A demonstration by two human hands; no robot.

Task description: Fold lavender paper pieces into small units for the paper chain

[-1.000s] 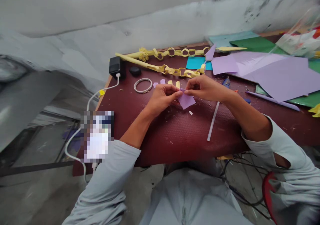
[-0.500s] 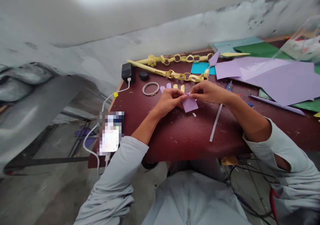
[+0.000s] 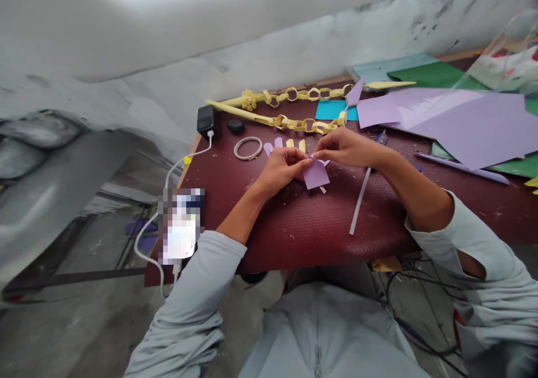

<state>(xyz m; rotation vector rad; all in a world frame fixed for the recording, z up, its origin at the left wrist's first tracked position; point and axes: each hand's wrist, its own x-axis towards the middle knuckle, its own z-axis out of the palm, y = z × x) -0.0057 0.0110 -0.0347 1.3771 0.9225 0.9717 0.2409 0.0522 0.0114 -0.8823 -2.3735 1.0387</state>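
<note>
Near the middle of the frame, the left hand [image 3: 282, 169] pinches a small purple paper [image 3: 316, 176] between thumb and fingertips, its other fingers curled. The right hand [image 3: 348, 147] meets it from the right, thumb and forefinger closed together at the paper's upper edge; the two hands' fingertips nearly touch. The paper hangs below them, above the table [image 3: 290, 243], with a white scrap [image 3: 323, 189] just at its lower edge.

Right behind the hands lie yellow strips [image 3: 302, 145] and purple strips [image 3: 278, 142]. Left of those, left of the frame's centre, is a ring [image 3: 235, 149]. Yellow chains [image 3: 299, 125] run across the upper middle, by a blue card [image 3: 329, 110]. A clear stick [image 3: 360, 203] slants below the right wrist, right of centre. Large purple sheets [image 3: 474, 128] fill the right of the frame. At left are a black box [image 3: 205, 121], a white cable [image 3: 138, 240] and a pixelated phone [image 3: 182, 226] near the left sleeve.
</note>
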